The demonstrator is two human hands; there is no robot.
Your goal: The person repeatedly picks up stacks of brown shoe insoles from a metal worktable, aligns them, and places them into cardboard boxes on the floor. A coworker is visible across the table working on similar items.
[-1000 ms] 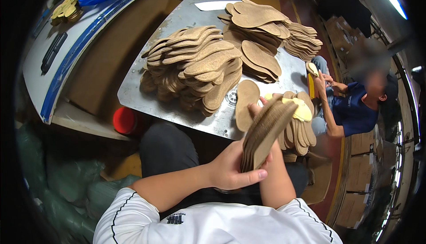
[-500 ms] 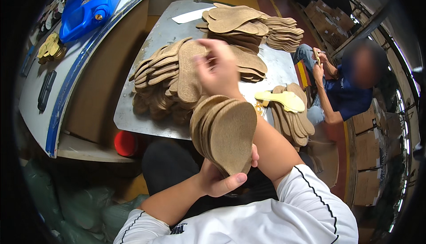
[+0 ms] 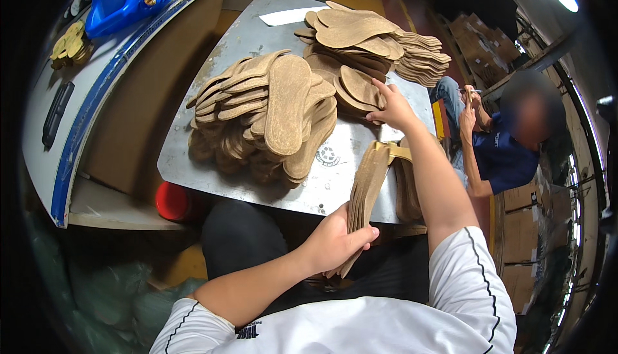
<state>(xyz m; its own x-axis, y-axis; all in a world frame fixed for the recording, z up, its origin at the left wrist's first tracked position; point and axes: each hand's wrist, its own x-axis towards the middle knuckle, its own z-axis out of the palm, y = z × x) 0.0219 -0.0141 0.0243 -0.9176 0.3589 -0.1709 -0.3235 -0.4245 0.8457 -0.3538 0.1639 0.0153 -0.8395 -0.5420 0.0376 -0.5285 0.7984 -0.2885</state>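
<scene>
- Left grip: closed firmly, thumb across the near face, on a bundle of insoles. I judge the bundle is kept on edge so that its pieces sit flush and one hand can carry them.
- Right grip: thumb and forefinger parted at the side of a short stack, by the right edge of the counter. I cannot tell whether it has hold of a piece.
- Bundle position: lower end over my lap, upper end above the counter's near edge, toward its right corner. That frees the other arm to reach past it, in my view.
- Large heap: toward the counter's left edge, pieces overlapping, one insole lying on top. The overlap probably leaves rims easy to lift.
- Far stack: near the far edge, beyond the short stack.
- Yellow piece: just beside the bundle's upper end, near the right corner; contact between them is unclear to me.
</scene>
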